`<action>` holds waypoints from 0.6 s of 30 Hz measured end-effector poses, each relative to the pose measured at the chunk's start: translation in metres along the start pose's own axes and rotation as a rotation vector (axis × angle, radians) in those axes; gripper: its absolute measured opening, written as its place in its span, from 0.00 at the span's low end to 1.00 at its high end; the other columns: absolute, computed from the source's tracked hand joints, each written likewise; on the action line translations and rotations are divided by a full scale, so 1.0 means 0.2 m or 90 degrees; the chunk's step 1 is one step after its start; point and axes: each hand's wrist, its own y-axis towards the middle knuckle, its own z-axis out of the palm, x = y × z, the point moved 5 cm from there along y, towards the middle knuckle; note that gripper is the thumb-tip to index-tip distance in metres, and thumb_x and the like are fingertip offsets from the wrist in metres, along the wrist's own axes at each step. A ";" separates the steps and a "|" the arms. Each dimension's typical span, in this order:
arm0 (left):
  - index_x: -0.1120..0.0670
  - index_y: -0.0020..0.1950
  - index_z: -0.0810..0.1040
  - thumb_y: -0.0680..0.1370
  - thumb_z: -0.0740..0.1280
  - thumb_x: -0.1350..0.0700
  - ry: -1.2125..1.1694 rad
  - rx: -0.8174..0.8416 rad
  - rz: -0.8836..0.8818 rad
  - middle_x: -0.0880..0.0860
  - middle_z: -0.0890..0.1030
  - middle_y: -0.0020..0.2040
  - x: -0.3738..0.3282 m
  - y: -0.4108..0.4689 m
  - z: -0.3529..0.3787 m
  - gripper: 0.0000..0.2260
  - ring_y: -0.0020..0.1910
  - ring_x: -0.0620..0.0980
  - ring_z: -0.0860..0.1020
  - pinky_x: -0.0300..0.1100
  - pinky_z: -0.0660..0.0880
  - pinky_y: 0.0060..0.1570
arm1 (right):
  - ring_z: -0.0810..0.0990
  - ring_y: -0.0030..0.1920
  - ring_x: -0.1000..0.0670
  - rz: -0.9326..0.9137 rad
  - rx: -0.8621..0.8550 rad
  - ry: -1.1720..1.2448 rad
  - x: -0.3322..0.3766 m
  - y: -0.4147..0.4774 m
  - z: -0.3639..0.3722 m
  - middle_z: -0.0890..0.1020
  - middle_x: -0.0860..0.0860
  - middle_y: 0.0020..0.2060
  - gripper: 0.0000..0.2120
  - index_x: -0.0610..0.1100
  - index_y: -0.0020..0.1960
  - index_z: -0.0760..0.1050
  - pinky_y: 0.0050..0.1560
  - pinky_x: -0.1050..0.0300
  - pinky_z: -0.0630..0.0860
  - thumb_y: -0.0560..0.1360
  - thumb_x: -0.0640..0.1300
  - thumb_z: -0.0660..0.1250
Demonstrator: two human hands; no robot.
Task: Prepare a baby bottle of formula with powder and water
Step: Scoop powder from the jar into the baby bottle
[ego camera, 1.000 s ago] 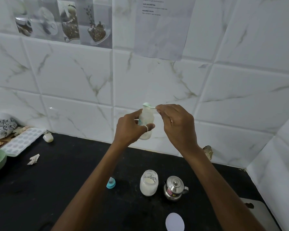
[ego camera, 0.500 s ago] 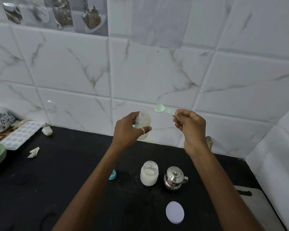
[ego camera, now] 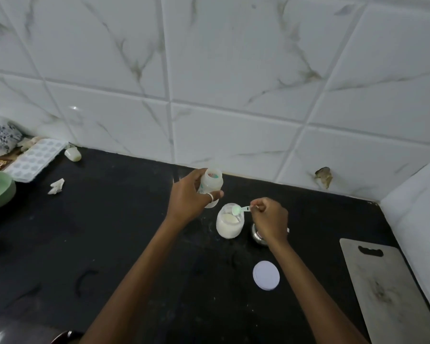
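Black counter (ego camera: 109, 232) beneath white marbled wall tiles. The left grip (ego camera: 189, 202) is curled around an open baby bottle (ego camera: 211, 182), held upright near the wall. The right grip (ego camera: 271, 219) pinches the handle of a pale green scoop (ego camera: 238, 209), its bowl at the mouth of an open jar of white powder (ego camera: 230, 224) standing just beside the bottle. A round white lid (ego camera: 266, 275) lies nearer the viewer.

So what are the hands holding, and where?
The left hand grips the baby bottle round its body. The right hand pinches the green scoop by its handle end, bowl over the powder jar.
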 end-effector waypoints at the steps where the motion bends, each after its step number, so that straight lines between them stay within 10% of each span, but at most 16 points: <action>1: 0.45 0.63 0.80 0.67 0.82 0.50 0.000 0.001 -0.005 0.35 0.81 0.49 0.02 0.00 0.01 0.26 0.49 0.31 0.79 0.24 0.73 0.45 | 0.85 0.47 0.50 -0.023 0.010 -0.040 -0.01 0.00 0.04 0.87 0.50 0.44 0.07 0.44 0.47 0.85 0.50 0.58 0.77 0.75 0.37 0.69; 18: 0.49 0.66 0.79 0.68 0.82 0.49 0.026 0.022 -0.013 0.42 0.82 0.55 0.22 0.06 0.11 0.27 0.50 0.39 0.80 0.20 0.71 0.46 | 0.84 0.50 0.41 -0.085 0.217 -0.402 0.03 0.16 0.43 0.85 0.45 0.50 0.10 0.46 0.56 0.83 0.48 0.50 0.81 0.77 0.41 0.67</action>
